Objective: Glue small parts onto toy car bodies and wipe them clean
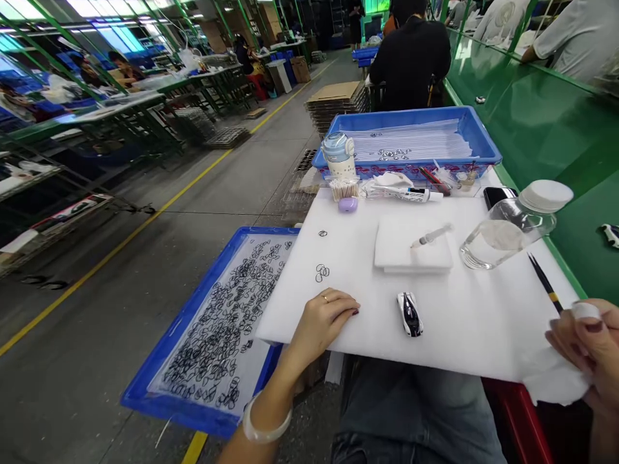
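Note:
My left hand (325,319) rests on the near left part of a white foam board (464,316), fingers curled down and holding nothing; a few small black rings (322,272) lie just beyond it. My right hand (587,348) at the right edge pinches a white cloth (551,380) and black tweezers (545,283) that point up and left. A small white and black car-shaped part (409,314) lies on the board between my hands.
A blue tray (159,393) of several black rings sits low at left. On the board are a white pad with a syringe (432,236), a tilted clear bottle (507,233) and a phone (498,194). Behind stand another blue tray (476,138), a cup (338,154), cotton swabs (344,188). People work beyond.

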The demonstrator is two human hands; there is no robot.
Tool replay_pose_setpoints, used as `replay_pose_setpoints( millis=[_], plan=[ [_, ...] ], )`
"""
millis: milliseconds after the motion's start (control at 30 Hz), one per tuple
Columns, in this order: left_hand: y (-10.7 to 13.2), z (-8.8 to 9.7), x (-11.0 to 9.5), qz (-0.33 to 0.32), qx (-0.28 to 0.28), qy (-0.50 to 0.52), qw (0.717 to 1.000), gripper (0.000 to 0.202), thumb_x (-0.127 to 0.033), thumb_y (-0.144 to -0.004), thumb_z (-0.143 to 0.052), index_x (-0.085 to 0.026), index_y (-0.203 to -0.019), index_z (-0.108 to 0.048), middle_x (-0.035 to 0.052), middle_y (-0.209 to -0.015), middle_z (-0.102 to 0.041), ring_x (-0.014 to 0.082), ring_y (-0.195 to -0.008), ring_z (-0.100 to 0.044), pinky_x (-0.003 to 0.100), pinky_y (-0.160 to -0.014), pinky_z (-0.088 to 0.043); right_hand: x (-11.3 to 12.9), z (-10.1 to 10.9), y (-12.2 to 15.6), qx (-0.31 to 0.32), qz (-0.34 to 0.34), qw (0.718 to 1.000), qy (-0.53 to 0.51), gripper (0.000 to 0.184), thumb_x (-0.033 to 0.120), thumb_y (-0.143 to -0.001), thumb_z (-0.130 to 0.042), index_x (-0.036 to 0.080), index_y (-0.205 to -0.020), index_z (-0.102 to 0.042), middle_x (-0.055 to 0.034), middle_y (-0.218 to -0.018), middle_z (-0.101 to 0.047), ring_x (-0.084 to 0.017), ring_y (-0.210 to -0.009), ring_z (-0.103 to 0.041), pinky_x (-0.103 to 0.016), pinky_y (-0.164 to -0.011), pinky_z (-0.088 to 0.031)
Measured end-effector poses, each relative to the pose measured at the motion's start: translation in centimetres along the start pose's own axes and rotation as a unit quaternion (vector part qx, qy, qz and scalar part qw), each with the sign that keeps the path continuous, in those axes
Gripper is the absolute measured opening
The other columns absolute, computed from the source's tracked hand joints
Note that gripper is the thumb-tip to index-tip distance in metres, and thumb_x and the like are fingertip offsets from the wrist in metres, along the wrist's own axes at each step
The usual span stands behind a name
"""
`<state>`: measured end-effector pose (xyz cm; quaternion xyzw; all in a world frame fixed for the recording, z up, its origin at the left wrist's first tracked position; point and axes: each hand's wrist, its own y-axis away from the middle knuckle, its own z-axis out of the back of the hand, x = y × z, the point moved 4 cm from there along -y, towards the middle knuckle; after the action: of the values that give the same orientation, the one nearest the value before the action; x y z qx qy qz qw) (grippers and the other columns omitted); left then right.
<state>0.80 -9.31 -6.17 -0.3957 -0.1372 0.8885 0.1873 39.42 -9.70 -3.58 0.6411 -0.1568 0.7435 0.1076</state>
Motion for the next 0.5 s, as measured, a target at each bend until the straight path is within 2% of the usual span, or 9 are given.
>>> replay_pose_setpoints(
  millis=[100,167,233,267,300,367,433,500],
  plan=[
    [0.2,-1.3,-1.8,0.04,-0.044,0.091,0.994,0.012,-0.016,-0.088,-0.069,-0.021,-0.09,-0.079,0.0041,-0.082,-0.078,0.0182,-0.075,-0.072,0.029,-0.07,-0.06,-1.2,-3.4,2.6,0.087,-0.13,0.983,-0.095,0.039,0.058,-0.073,-0.077,0.023,-0.07,-0.063,0.0,-0.048,-0.035,-0.011,-0.04,-0.033,-0.029,-0.04,-0.018],
    [0.5,-2.6,-3.6,0.082,-0.081,0.151,0.982,0.009,-0.017,-0.086,-0.072,-0.021,-0.089,-0.079,0.0037,-0.079,-0.078,0.0173,-0.07,-0.072,0.027,-0.065,-0.059,-1.6,-6.5,5.3,0.167,-0.186,0.965,-0.082,0.04,0.06,-0.079,-0.071,0.021,-0.078,-0.063,0.0005,-0.055,-0.041,-0.011,-0.046,-0.035,-0.026,-0.043,-0.022],
    [0.8,-4.0,-5.5,0.113,-0.105,0.21,0.965,0.009,-0.017,-0.086,-0.073,-0.021,-0.091,-0.08,0.0036,-0.078,-0.078,0.0166,-0.067,-0.071,0.027,-0.064,-0.058,-1.3,-9.9,8.2,0.282,-0.182,0.94,-0.06,0.038,0.058,-0.088,-0.063,0.02,-0.086,-0.061,0.0006,-0.063,-0.045,-0.011,-0.056,-0.038,-0.026,-0.05,-0.029],
    [1.0,-4.8,-6.4,0.121,-0.111,0.244,0.956,0.01,-0.018,-0.087,-0.072,-0.022,-0.092,-0.08,0.0039,-0.079,-0.078,0.0167,-0.069,-0.072,0.027,-0.066,-0.058,-1.0,-11.2,9.3,0.318,-0.166,0.932,-0.058,0.036,0.056,-0.092,-0.059,0.02,-0.09,-0.061,0.0003,-0.067,-0.048,-0.012,-0.061,-0.039,-0.026,-0.054,-0.032],
    [1.2,-5.4,-7.2,0.125,-0.115,0.28,0.945,0.011,-0.019,-0.088,-0.071,-0.022,-0.093,-0.08,0.0044,-0.081,-0.078,0.0171,-0.072,-0.072,0.027,-0.068,-0.059,-0.8,-12.3,10.1,0.338,-0.149,0.927,-0.066,0.034,0.054,-0.095,-0.056,0.02,-0.093,-0.06,0.0001,-0.071,-0.049,-0.012,-0.065,-0.04,-0.026,-0.059,-0.035],
    [1.5,-6.4,-8.1,0.136,-0.12,0.351,0.919,0.011,-0.022,-0.089,-0.071,-0.024,-0.093,-0.081,0.0055,-0.087,-0.077,0.0183,-0.08,-0.072,0.03,-0.074,-0.06,-0.4,-13.3,11.0,0.33,-0.136,0.929,-0.102,0.03,0.051,-0.097,-0.053,0.021,-0.098,-0.06,0.0,-0.075,-0.051,-0.013,-0.069,-0.042,-0.026,-0.063,-0.037],
    [1.8,-7.0,-8.3,0.157,-0.111,0.415,0.889,0.01,-0.027,-0.089,-0.072,-0.026,-0.091,-0.081,0.0063,-0.091,-0.075,0.0196,-0.086,-0.071,0.033,-0.081,-0.061,-0.4,-13.5,11.2,0.313,-0.156,0.925,-0.148,0.03,0.05,-0.097,-0.054,0.02,-0.094,-0.059,0.0008,-0.073,-0.05,-0.011,-0.066,-0.04,-0.024,-0.06,-0.036],
    [1.9,-7.3,-8.0,0.181,-0.075,0.467,0.862,0.011,-0.034,-0.087,-0.074,-0.026,-0.09,-0.081,0.0075,-0.097,-0.073,0.0213,-0.09,-0.071,0.037,-0.085,-0.06,-0.5,-13.5,11.1,0.318,-0.189,0.91,-0.185,0.034,0.052,-0.095,-0.058,0.019,-0.086,-0.059,0.0022,-0.067,-0.047,-0.009,-0.059,-0.036,-0.023,-0.054,-0.03]
  ],
)
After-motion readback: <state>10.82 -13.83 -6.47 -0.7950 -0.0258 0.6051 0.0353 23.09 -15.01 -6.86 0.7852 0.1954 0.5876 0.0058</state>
